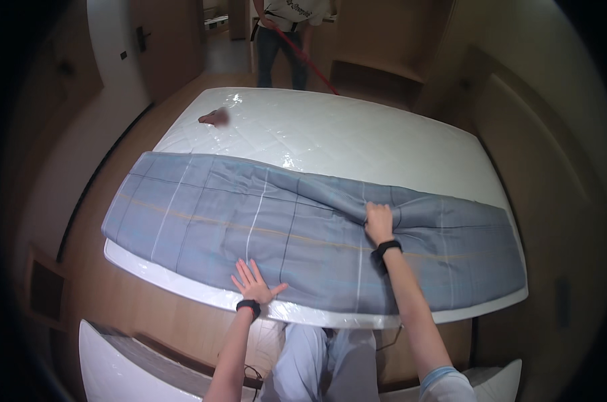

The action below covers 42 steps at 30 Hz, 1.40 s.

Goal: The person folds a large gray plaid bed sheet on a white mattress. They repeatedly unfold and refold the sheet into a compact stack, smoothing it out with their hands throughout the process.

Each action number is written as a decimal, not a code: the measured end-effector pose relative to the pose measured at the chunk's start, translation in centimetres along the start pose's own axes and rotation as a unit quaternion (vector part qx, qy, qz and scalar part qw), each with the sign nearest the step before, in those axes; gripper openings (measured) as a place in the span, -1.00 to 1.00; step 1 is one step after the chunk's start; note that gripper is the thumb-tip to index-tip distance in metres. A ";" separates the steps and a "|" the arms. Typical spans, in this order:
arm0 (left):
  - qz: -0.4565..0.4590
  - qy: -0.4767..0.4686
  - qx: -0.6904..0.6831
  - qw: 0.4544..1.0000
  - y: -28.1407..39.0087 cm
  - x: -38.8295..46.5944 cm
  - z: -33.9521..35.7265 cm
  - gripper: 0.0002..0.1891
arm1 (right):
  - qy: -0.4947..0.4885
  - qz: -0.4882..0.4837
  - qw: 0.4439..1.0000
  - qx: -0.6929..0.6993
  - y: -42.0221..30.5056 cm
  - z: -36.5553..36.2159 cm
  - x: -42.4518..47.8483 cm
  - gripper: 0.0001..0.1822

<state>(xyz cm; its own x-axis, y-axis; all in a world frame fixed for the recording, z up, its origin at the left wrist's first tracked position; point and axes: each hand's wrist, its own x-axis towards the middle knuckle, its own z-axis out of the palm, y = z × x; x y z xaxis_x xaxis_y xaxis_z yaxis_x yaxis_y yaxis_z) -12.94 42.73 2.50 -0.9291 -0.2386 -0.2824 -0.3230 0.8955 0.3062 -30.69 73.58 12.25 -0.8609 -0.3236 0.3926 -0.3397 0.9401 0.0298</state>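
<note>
A blue-grey plaid quilted pad [208, 201] lies across the near half of a white mattress [364, 133], which has a shiny, plastic-like cover. My right hand [379, 222] grips a bunched fold of the pad right of its middle, and creases run outward from the fist. Flat on the pad near its front edge rests my left hand [255, 286], fingers spread and holding nothing. Both wrists wear black bands. Along the front, a strip of bare mattress shows below the pad.
Beyond the mattress stands a person [288, 40] holding a red pole [308, 60]. A small brown object [208, 118], partly blurred, lies on the mattress's far left. Another white, plastic-covered padded piece [112, 367] is behind my legs. A door [165, 50] is at the far left.
</note>
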 end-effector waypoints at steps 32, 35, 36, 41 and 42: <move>-0.202 0.202 -0.759 0.585 -39.2 -30.1 -0.1 -0.42 | -0.199 0.406 0.890 0.062 0.7 -14.3 -42.7 -0.63; -0.236 0.056 -0.716 0.655 -41.0 -30.4 -0.9 -0.48 | -0.060 0.432 0.897 0.070 2.9 -16.6 -42.8 -0.82; -0.288 0.037 -0.674 0.679 -41.4 -30.6 -1.1 -0.49 | 0.011 0.450 0.885 0.120 4.0 -18.3 -43.9 -0.79; -0.281 0.047 -0.695 0.661 -40.9 -31.3 -1.5 -0.46 | 0.258 0.577 0.739 0.233 9.7 -27.0 -55.7 -0.75; -0.249 0.043 -0.696 0.672 -40.6 -31.3 -1.4 -0.45 | 0.277 0.636 0.636 0.338 9.7 -27.8 -59.1 -0.77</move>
<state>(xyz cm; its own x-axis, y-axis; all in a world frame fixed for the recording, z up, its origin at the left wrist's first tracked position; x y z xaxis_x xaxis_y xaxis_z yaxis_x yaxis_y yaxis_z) 29.05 13.31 0.13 -0.6320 -0.4518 -0.6296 -0.3972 -0.5088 0.7638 27.47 104.85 14.90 -0.4002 0.9160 -0.0271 0.2507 0.0809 -0.9647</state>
